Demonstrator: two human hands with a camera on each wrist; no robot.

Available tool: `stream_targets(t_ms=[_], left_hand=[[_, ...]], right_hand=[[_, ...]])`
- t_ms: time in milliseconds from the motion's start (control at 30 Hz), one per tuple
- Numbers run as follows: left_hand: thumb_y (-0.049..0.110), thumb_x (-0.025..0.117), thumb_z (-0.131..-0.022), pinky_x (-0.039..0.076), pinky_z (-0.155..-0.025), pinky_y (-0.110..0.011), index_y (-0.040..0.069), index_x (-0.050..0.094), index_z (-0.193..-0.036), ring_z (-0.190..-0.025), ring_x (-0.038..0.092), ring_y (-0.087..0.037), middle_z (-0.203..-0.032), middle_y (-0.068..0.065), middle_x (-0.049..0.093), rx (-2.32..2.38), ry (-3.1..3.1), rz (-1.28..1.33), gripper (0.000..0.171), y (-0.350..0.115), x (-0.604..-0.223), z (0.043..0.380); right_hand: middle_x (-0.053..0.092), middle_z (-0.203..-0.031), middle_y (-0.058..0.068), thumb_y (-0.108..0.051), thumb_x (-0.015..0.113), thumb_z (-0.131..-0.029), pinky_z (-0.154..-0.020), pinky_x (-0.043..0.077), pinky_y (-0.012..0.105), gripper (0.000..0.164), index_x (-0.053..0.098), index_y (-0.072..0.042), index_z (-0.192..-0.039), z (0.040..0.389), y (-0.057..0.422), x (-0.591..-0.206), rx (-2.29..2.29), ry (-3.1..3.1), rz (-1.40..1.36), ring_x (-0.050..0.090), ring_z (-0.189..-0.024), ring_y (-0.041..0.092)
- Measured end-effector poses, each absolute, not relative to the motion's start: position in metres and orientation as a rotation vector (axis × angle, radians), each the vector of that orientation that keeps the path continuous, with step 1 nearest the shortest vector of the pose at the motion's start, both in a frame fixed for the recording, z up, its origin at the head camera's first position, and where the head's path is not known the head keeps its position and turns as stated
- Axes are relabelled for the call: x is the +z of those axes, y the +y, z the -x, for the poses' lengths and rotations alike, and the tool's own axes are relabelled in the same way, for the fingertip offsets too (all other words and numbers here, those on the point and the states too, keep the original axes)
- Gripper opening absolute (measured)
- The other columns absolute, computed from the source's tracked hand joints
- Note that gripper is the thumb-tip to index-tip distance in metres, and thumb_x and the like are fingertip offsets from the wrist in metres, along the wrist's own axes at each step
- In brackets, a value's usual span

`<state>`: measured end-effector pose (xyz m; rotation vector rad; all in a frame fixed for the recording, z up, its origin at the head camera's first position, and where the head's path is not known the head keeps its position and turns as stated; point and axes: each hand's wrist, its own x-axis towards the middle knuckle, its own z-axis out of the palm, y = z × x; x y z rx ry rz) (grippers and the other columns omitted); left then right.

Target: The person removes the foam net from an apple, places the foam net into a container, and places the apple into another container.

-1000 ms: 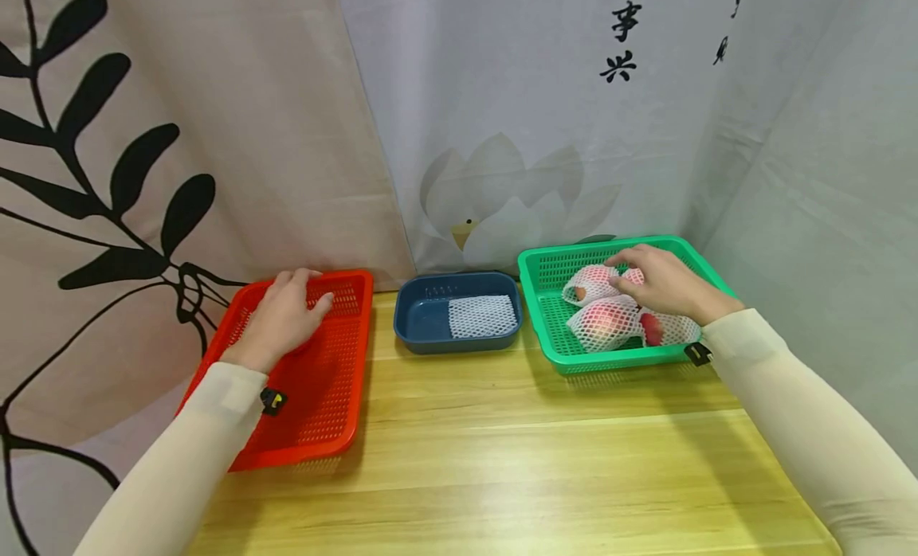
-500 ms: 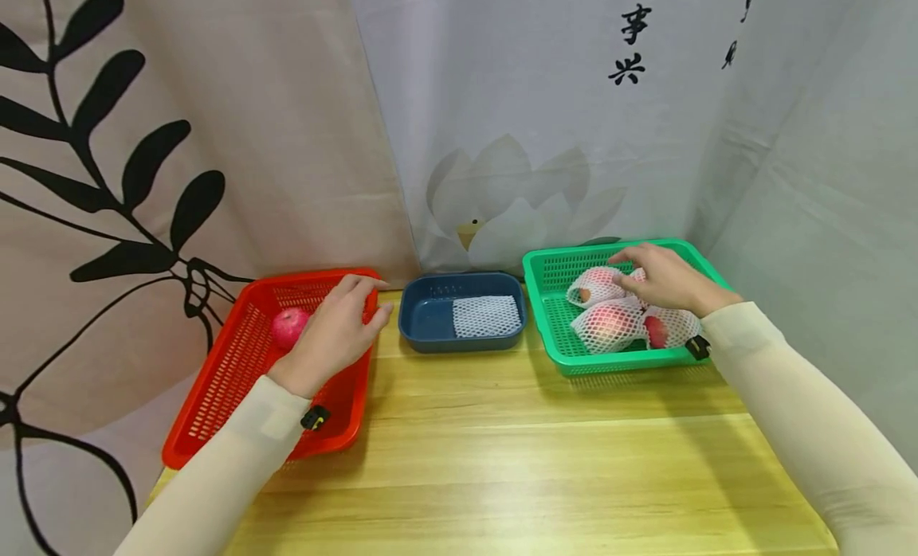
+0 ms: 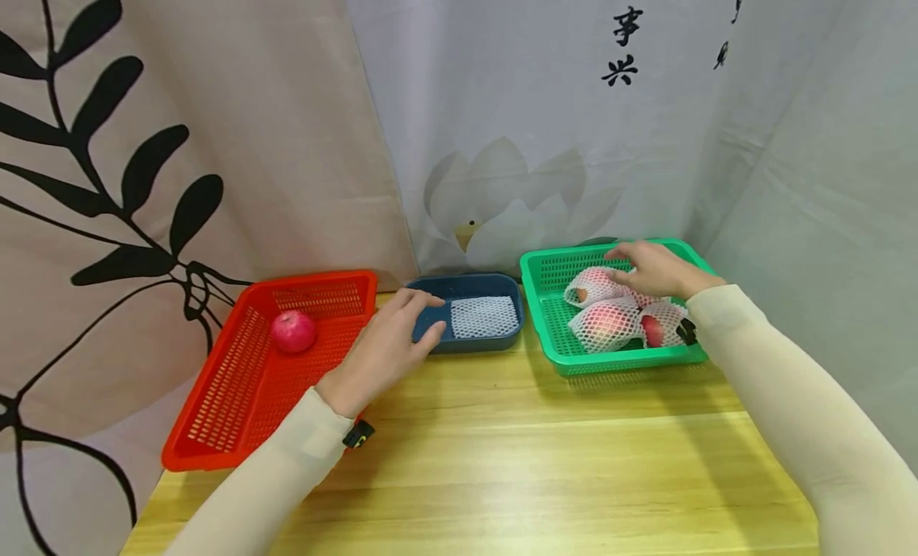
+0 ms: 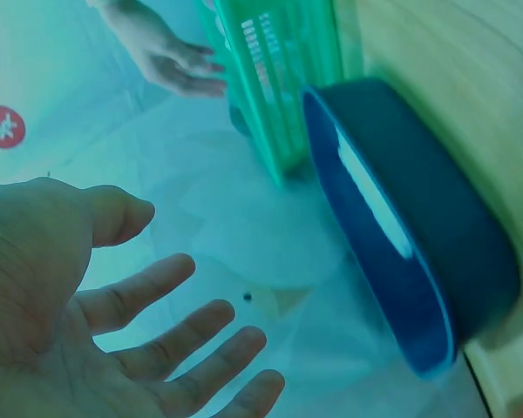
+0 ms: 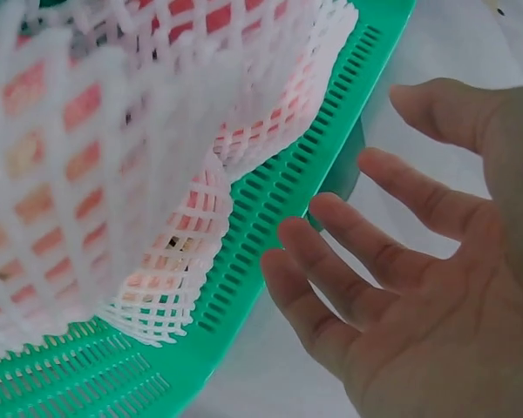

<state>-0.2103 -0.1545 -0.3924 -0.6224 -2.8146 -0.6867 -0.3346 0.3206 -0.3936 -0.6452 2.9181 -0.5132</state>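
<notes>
My left hand (image 3: pixel 387 337) is over the left end of the dark blue tray (image 3: pixel 466 346), fingers spread and holding nothing. Inside that tray lies a white foam net sleeve (image 3: pixel 484 316). My right hand (image 3: pixel 656 269) hovers above the back of the green basket (image 3: pixel 552 350), its fingers apart and relaxed in the right wrist view. Several red fruits in white foam nets (image 3: pixel 608 323) fill the basket's middle, just beneath that hand. A bare pinkish-red apple (image 3: pixel 293 331) sits in the red basket (image 3: pixel 265 397) at the left.
All three containers stand in a row along the back of the wooden table (image 3: pixel 516 460). A printed cloth curtain (image 3: pixel 502 102) hangs right behind them. Another curtain (image 3: pixel 825 221) closes off the right side.
My left hand has moved right, from over the red basket to the blue tray, uncovering the apple. The right hand has stayed above the green basket, nearly still.
</notes>
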Motion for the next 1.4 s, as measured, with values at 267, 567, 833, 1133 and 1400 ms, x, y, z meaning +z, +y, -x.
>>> stream_targets(t_ms=[267,567,833,1133,1400], left_hand=[[0.028,0.078,-0.113,0.065,-0.118,-0.054,0.011,0.074,-0.149,-0.139,0.070,-0.036,-0.152,-0.015,0.070,-0.739,-2.749,0.747,0.040,-0.125,-0.403,0.211],[0.031,0.075,-0.116,0.063,-0.120,-0.053,0.014,0.072,-0.151,-0.142,0.071,-0.033,-0.153,-0.012,0.070,-0.826,-2.754,0.846,0.039,-0.094,-0.421,0.208],[0.036,0.074,-0.117,0.060,-0.123,-0.054,0.013,0.068,-0.158,-0.148,0.066,-0.031,-0.160,-0.012,0.065,-0.806,-2.756,0.883,0.047,-0.068,-0.442,0.210],[0.048,0.067,-0.119,0.053,-0.132,-0.057,0.017,0.060,-0.166,-0.161,0.057,-0.033,-0.174,-0.014,0.056,-0.721,-2.747,0.894,0.058,-0.042,-0.461,0.217],[0.058,0.059,-0.120,0.043,-0.141,-0.056,0.016,0.052,-0.175,-0.172,0.046,-0.039,-0.183,-0.018,0.046,-0.619,-2.749,0.907,0.069,-0.025,-0.472,0.227]], right_hand=[[0.066,-0.157,0.038,-0.023,0.071,-0.118,-0.119,0.054,0.076,0.050,0.063,0.006,-0.158,0.346,0.311,-0.389,-0.481,2.885,0.632,0.063,-0.147,0.060],[0.064,-0.158,0.040,-0.025,0.067,-0.120,-0.116,0.055,0.077,0.050,0.062,0.004,-0.160,0.355,0.305,-0.398,-0.438,2.813,0.597,0.063,-0.146,0.062],[0.069,-0.153,0.036,-0.023,0.066,-0.119,-0.112,0.058,0.074,0.047,0.065,0.000,-0.160,0.368,0.301,-0.405,-0.436,2.774,0.616,0.069,-0.139,0.056],[0.066,-0.161,0.035,-0.021,0.068,-0.119,-0.114,0.058,0.073,0.046,0.066,0.001,-0.159,0.372,0.294,-0.410,-0.417,2.743,0.639,0.066,-0.145,0.057],[0.068,-0.160,0.031,-0.024,0.071,-0.117,-0.109,0.061,0.069,0.047,0.069,0.001,-0.157,0.377,0.290,-0.415,-0.398,2.746,0.671,0.072,-0.137,0.050]])
